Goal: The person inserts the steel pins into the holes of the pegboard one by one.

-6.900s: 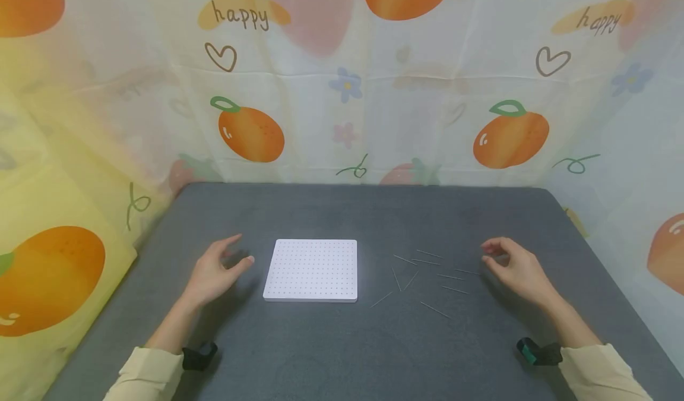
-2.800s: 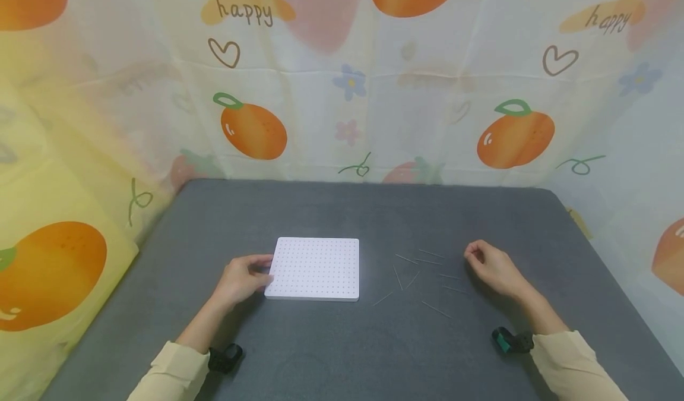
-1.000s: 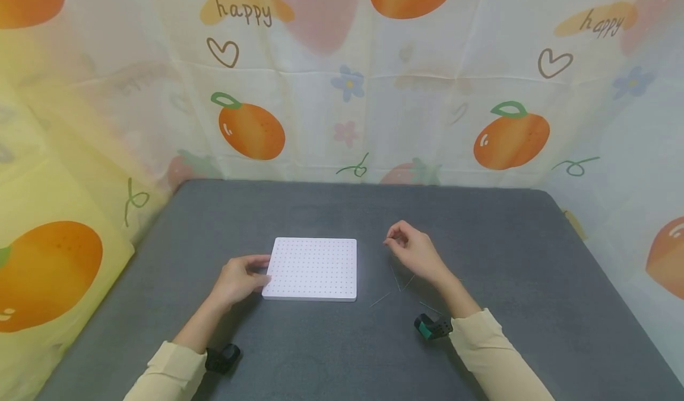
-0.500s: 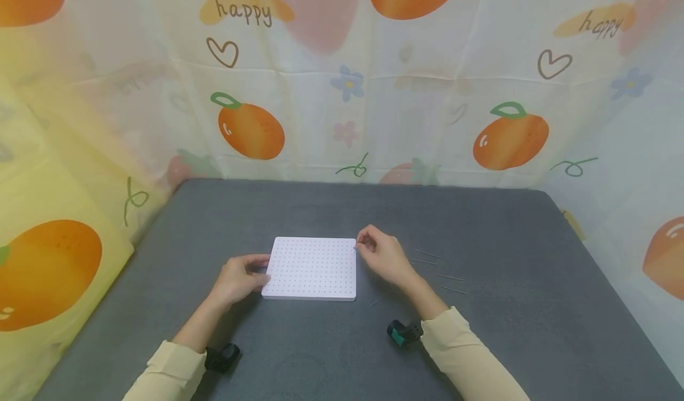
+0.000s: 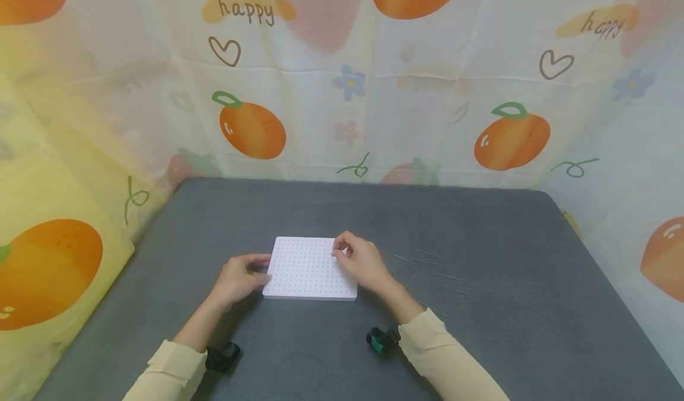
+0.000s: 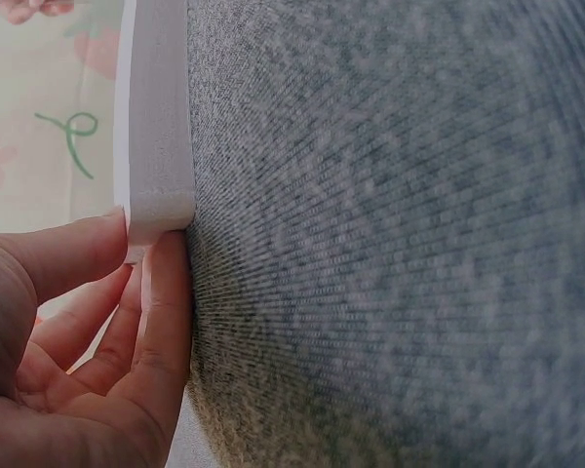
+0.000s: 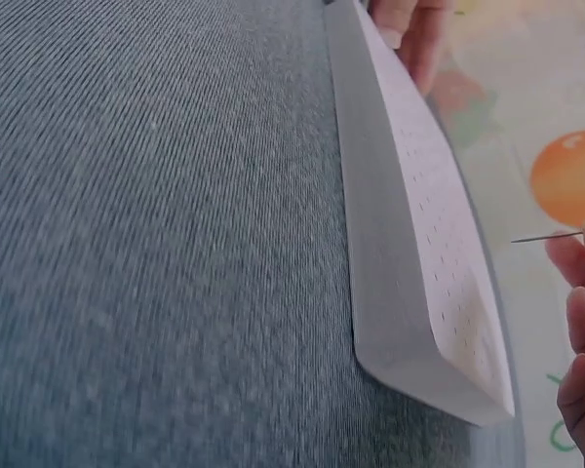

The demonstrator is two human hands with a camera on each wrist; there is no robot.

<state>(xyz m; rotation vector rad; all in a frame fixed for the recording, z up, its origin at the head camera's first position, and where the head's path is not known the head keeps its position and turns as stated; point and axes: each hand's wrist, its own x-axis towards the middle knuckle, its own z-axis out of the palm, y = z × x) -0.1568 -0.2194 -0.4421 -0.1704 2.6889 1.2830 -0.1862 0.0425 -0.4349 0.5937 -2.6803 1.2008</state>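
A white board with a grid of small holes (image 5: 304, 267) lies flat on the dark grey table. My left hand (image 5: 237, 279) holds its left edge; in the left wrist view the thumb (image 6: 83, 253) presses the upper rim and a finger lies against the side near the table. Over the board's right part, my right hand (image 5: 363, 261) pinches a thin metal pin (image 7: 546, 238) between thumb and forefinger. In the right wrist view the pin's free end sticks out beyond the fingertips, apart from the holed face.
To the right of the board lie several loose metal pins (image 5: 455, 290), scattered on the grey tabletop (image 5: 507, 330). Some are partly hidden by my right wrist and forearm. A fruit-printed cloth (image 5: 320, 122) hangs behind the table and at its sides.
My left hand has come to the board's left edge and stayed there. My right hand has picked up the rightmost pin and carried it left, over the board.
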